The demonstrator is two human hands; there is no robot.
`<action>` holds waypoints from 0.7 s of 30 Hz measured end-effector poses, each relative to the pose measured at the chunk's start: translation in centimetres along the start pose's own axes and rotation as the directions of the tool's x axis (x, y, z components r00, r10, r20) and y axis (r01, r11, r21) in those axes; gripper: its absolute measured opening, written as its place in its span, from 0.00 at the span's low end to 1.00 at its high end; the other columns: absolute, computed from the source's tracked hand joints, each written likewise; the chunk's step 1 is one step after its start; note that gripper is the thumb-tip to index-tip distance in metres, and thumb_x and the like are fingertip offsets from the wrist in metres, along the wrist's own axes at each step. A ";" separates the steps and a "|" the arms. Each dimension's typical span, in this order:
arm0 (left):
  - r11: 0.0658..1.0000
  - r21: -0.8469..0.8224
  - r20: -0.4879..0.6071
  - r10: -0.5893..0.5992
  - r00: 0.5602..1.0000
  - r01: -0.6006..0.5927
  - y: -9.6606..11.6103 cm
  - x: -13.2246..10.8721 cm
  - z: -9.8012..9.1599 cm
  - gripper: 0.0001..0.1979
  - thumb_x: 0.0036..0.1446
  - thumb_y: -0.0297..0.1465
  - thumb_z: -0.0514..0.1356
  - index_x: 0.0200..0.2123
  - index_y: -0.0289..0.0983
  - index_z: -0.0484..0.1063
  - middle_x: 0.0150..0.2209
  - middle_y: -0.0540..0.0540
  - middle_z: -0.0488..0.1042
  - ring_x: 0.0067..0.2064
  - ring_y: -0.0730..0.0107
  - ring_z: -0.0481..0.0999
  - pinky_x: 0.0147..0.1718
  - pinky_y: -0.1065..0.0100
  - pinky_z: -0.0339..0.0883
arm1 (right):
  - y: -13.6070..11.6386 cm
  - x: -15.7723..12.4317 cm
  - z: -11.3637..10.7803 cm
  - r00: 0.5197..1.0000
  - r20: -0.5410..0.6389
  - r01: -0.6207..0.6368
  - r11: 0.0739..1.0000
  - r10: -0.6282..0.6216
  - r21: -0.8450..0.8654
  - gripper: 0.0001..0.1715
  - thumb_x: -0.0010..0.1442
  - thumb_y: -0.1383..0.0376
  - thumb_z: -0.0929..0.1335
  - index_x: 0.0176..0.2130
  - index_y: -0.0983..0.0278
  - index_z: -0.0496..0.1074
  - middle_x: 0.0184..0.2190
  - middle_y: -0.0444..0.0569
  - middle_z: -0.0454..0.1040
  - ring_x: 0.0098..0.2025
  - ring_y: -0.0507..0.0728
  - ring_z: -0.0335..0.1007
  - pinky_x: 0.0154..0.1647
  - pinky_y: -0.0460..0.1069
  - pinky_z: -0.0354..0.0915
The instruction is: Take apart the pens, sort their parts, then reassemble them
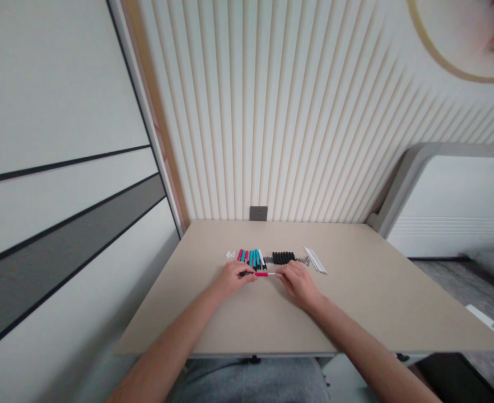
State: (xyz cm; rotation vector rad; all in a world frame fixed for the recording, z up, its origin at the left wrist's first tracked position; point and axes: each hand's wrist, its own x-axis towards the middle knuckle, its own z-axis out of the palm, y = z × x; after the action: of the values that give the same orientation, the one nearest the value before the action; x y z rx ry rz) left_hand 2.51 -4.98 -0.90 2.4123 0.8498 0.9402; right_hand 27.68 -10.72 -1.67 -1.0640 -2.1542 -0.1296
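My left hand is closed around the black end of a pen barrel, and the barrel's red part sticks out to the right. A thin white refill runs from the barrel's right end to my right hand, whose fingers pinch it. The refill's tip seems to be inside the barrel, in line with it. Just behind my hands lies a row of several red, blue and white pen barrels with black ends. Several short black pieces lie side by side to the right of them.
Several white refills lie on the beige table, with small grey springs beside them. Tiny white parts sit left of the barrels. A ribbed wall with a dark socket borders the table's far edge; a white cabinet stands at left.
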 end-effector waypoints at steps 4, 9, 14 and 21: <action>0.999 0.045 -0.050 0.023 0.998 -0.021 0.1 0.1 -0.1 0.11 0.60 0.38 0.61 0.35 0.38 0.78 0.33 0.47 0.80 0.35 0.69 0.77 0.38 0.69 0.68 | 0.0 0.1 0.0 0.999 0.042 -0.021 1.000 0.021 0.000 0.13 0.68 0.64 0.61 0.35 0.63 0.72 0.29 0.49 0.73 0.33 0.56 0.66 0.37 0.50 0.59; 0.999 0.035 -0.040 0.021 0.999 -0.020 0.0 0.0 -0.2 0.11 0.60 0.38 0.61 0.36 0.37 0.77 0.34 0.46 0.80 0.36 0.68 0.77 0.39 0.68 0.68 | 0.3 0.2 0.1 0.995 0.081 -0.053 0.998 0.054 -0.014 0.15 0.69 0.62 0.61 0.34 0.63 0.72 0.28 0.49 0.73 0.34 0.56 0.66 0.38 0.50 0.59; 0.994 0.060 0.087 0.085 0.993 -0.090 0.0 -0.1 -0.2 0.10 0.61 0.35 0.60 0.43 0.38 0.76 0.38 0.45 0.79 0.40 0.66 0.77 0.42 0.67 0.68 | 0.4 0.2 -0.1 0.992 0.048 -0.121 0.993 0.120 0.019 0.13 0.68 0.61 0.61 0.36 0.63 0.72 0.30 0.50 0.73 0.34 0.57 0.67 0.37 0.50 0.61; 0.982 0.122 0.155 0.127 0.980 -0.146 -0.6 -0.1 -0.3 0.12 0.65 0.34 0.56 0.48 0.41 0.75 0.39 0.45 0.79 0.41 0.67 0.77 0.44 0.66 0.67 | 0.3 0.1 -0.2 0.990 0.055 -0.132 0.990 0.130 0.047 0.17 0.69 0.61 0.60 0.34 0.63 0.73 0.29 0.50 0.74 0.33 0.56 0.67 0.37 0.49 0.59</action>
State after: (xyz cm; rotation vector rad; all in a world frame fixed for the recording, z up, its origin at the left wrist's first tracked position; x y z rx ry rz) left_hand 2.06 -4.56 -1.09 2.6460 0.7216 0.7636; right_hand 27.95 -10.54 -1.51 -1.1880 -2.1144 0.0132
